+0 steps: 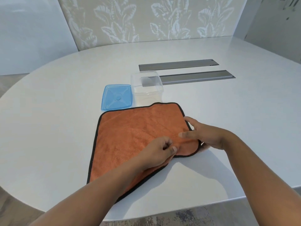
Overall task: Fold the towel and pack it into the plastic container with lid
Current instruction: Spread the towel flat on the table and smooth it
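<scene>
An orange towel with a black hem lies spread flat on the white table. My left hand pinches the towel near its front right edge, fingers curled into the cloth. My right hand holds the towel's right corner, thumb on top and fingers under the lifted edge. Behind the towel stands the clear plastic container, open and empty. Its blue lid lies flat on the table just left of it.
Two grey metal strips are set into the tabletop behind and right of the container. The table's curved front edge runs below my arms. A patterned wall panel stands behind the table.
</scene>
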Motion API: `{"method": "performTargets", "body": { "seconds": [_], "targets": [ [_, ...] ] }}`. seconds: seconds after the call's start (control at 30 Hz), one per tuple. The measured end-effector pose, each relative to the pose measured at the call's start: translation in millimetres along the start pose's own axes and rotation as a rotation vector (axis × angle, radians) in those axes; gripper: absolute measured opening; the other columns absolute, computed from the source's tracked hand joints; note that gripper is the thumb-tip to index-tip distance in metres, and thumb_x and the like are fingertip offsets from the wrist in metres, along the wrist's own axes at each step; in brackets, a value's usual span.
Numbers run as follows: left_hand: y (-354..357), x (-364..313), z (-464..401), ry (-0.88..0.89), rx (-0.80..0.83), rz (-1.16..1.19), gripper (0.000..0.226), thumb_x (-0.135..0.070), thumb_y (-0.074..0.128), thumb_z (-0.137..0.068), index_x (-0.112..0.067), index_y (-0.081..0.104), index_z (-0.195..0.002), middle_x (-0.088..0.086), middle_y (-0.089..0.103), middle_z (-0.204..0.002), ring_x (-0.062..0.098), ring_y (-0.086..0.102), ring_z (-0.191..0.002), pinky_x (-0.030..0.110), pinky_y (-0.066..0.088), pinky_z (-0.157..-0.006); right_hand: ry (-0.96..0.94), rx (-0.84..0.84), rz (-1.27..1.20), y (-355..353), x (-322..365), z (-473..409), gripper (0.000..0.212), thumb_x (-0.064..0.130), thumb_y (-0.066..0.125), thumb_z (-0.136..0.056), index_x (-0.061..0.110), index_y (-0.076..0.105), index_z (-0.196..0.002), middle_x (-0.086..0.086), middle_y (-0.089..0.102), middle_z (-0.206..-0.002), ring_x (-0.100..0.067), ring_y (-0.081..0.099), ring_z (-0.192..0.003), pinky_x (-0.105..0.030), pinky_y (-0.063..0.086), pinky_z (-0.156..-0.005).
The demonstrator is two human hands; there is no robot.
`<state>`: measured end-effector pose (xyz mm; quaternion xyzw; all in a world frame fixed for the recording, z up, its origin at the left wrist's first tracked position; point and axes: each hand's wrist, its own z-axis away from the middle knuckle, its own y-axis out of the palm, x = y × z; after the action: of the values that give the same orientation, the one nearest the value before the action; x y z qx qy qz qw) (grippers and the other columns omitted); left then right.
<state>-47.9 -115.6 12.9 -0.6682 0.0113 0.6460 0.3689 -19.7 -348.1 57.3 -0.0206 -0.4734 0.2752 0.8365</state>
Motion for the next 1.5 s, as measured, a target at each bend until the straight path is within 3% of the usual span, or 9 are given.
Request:
{"method": "performTargets", "body": {
  "seconds": [0.1, 0.2, 0.4, 0.63, 0.8, 0.97, 1.17, 1.3, 1.5],
  "targets": [
    [-2, 0, -1, -0.054, -0.011, 0.103, 0.021, -0.026, 0.055, -0.106, -0.022, 0.058, -0.085, -0.005, 0.054, -0.066, 0.003, 0.046, -0.056, 0.019, 0.040, -0.057, -0.047, 0.089, -0.015, 4, 1, 1, 0.122, 0.040, 0.095, -0.068, 0.056, 0.013, -0.157, 0.010, 0.037, -0.153, -0.024, 0.058, -0.130, -0.039, 0.063, -0.078],
    [-4, -1, 0, -0.073, 0.000, 0.167, 0.022, -0.024, 0.051, -0.108, -0.019, 0.059, -0.088, -0.003, 0.052, -0.072, 0.005, 0.044, -0.061, 0.024, 0.040, -0.063, -0.051, 0.122, -0.031, 2, 3, 2, 0.112, 0.015, 0.085, -0.082, 0.051, 0.012, -0.159, -0.004, 0.040, -0.154, -0.025, 0.074, -0.079, -0.031, 0.057, -0.059],
    [-4, -9, 9, -0.021, 0.130, 0.090, 0.031, -0.041, 0.054, -0.104, -0.028, 0.059, -0.077, -0.020, 0.051, -0.068, 0.001, 0.047, -0.063, 0.027, 0.040, -0.069, -0.021, 0.094, 0.035, -7, 9, 3, 0.072, 0.020, 0.073, -0.094, 0.039, 0.036, -0.152, -0.008, 0.065, -0.078, -0.015, 0.043, -0.045, -0.023, 0.033, -0.041],
    [-6, -10, 19, -0.037, 0.358, -0.356, 0.105, -0.067, 0.080, -0.068, -0.054, 0.006, -0.142, -0.013, 0.034, -0.151, 0.000, 0.035, -0.124, 0.017, 0.030, -0.100, -0.084, 0.091, -0.176, -9, 13, -2, 0.021, 0.007, 0.056, -0.097, 0.013, 0.074, -0.106, -0.011, 0.065, -0.069, -0.016, 0.051, -0.043, -0.020, 0.034, -0.038],
    [-14, -10, 18, -0.070, 0.294, -0.133, 0.064, -0.020, 0.054, -0.089, -0.033, 0.031, -0.147, -0.002, 0.060, -0.127, 0.013, 0.060, -0.103, 0.035, 0.053, -0.094, -0.147, 0.177, -0.142, -12, 15, 2, 0.037, 0.012, 0.062, -0.078, 0.014, 0.074, -0.113, -0.015, 0.069, -0.087, -0.023, 0.069, -0.068, -0.024, 0.042, -0.049],
    [-27, -8, 23, -0.235, 0.263, 0.242, 0.061, -0.017, 0.051, -0.089, -0.027, 0.048, -0.149, -0.015, 0.052, -0.145, 0.007, 0.043, -0.135, 0.019, 0.033, -0.105, -0.226, 0.203, 0.376, -14, 29, 8, 0.048, 0.008, 0.072, -0.075, 0.031, 0.067, -0.117, -0.008, 0.076, -0.099, -0.012, 0.064, -0.077, -0.027, 0.046, -0.066],
    [-35, -10, 22, -0.212, 0.297, 0.238, 0.021, -0.011, 0.049, -0.086, -0.025, 0.065, -0.090, -0.007, 0.065, -0.090, 0.009, 0.060, -0.083, 0.032, 0.047, -0.080, -0.332, 0.011, 0.538, -10, 39, 0, 0.017, 0.036, 0.085, -0.074, 0.022, 0.076, -0.078, -0.006, 0.072, -0.089, -0.017, 0.064, -0.075, -0.031, 0.049, -0.074],
    [-58, -10, 27, -0.177, 0.346, 0.071, 0.028, -0.001, 0.052, -0.085, -0.007, 0.067, -0.107, 0.021, 0.073, -0.107, 0.035, 0.072, -0.095, 0.055, 0.059, -0.089, -0.359, 0.107, 0.315, -12, 41, 4, 0.017, 0.029, 0.071, -0.076, 0.021, 0.078, -0.090, -0.002, 0.075, -0.093, -0.018, 0.069, -0.087, -0.032, 0.053, -0.084],
    [-87, -5, 37, -0.231, 0.567, -0.141, 0.020, -0.005, 0.065, -0.089, -0.015, 0.058, -0.073, 0.010, 0.053, -0.072, 0.018, 0.053, -0.066, 0.027, 0.048, -0.058, -0.180, 0.172, 0.306, -10, 30, -3, 0.020, 0.023, 0.063, -0.072, 0.005, 0.056, -0.078, -0.003, 0.059, -0.075, -0.020, 0.056, -0.070, -0.032, 0.042, -0.061]
  ]
}}
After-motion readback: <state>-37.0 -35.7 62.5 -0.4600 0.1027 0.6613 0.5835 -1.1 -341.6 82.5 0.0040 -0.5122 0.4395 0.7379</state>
